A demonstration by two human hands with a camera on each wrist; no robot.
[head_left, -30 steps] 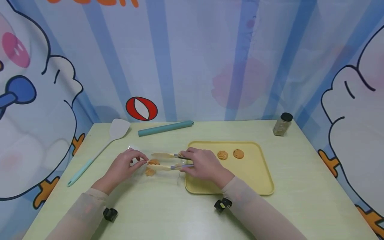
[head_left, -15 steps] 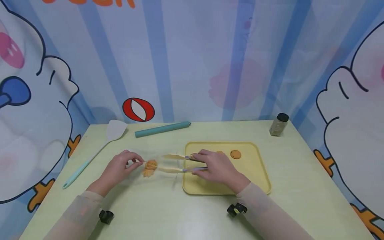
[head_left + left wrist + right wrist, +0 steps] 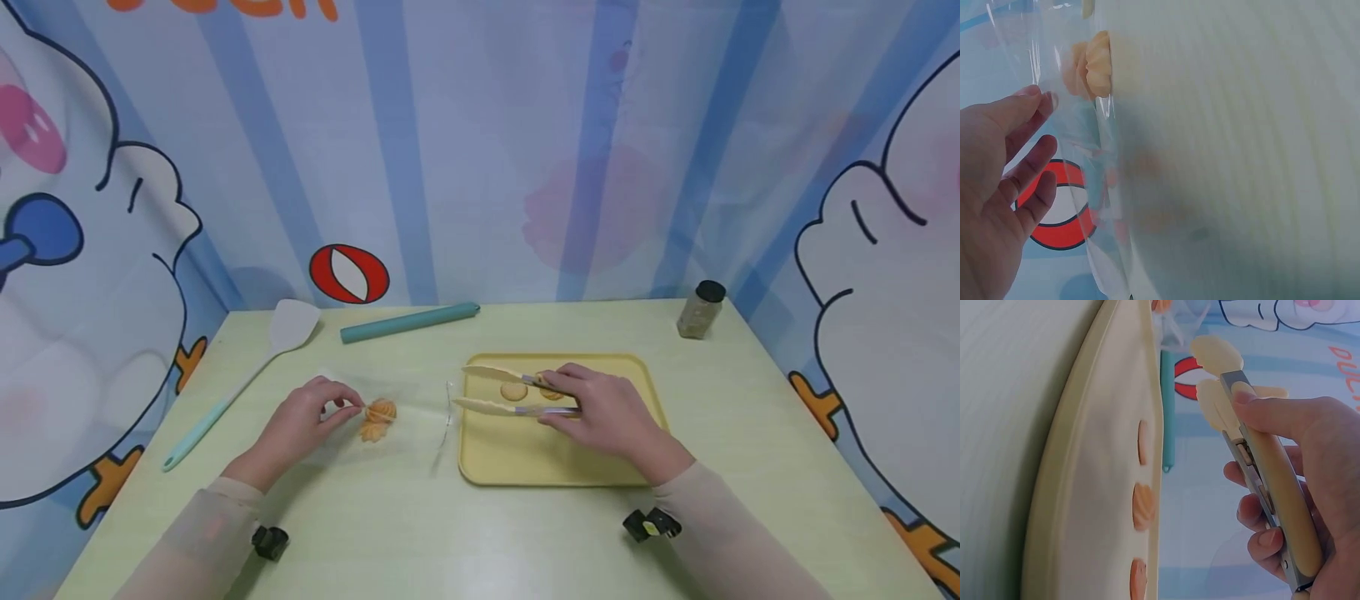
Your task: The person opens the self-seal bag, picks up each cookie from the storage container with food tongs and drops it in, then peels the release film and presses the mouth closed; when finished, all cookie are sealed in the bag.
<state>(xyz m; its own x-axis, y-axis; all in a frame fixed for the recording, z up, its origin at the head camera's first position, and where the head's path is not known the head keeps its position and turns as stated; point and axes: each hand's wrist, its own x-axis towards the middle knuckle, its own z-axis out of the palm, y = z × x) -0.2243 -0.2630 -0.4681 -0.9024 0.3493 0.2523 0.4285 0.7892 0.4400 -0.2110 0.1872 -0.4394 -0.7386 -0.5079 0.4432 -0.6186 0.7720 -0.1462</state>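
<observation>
My left hand (image 3: 307,425) pinches the edge of a clear plastic bag (image 3: 420,400) between thumb and finger. Swirled cookies (image 3: 382,409) lie inside the bag, close to those fingertips. Over the yellow tray (image 3: 525,473), my right hand (image 3: 615,417) grips tongs (image 3: 543,411) with cream-coloured tips pointing left. The tong tips stand apart with nothing between them. In the right wrist view, a plain round cookie (image 3: 1143,442), a swirled cookie (image 3: 1142,507) and a third cookie (image 3: 1138,579) sit on the tray; my right hand hides the third in the head view.
A white spatula with a mint handle (image 3: 247,379) lies at the left. A teal rolled stick (image 3: 408,322) lies along the table's back edge. At the back right stands a spice jar (image 3: 701,310) with a black lid. A striped cartoon curtain (image 3: 487,167) rises behind the table.
My right hand has drawn the tongs rightward, away from the bag and over the tray. The left hand keeps its pinch on the bag and has barely moved.
</observation>
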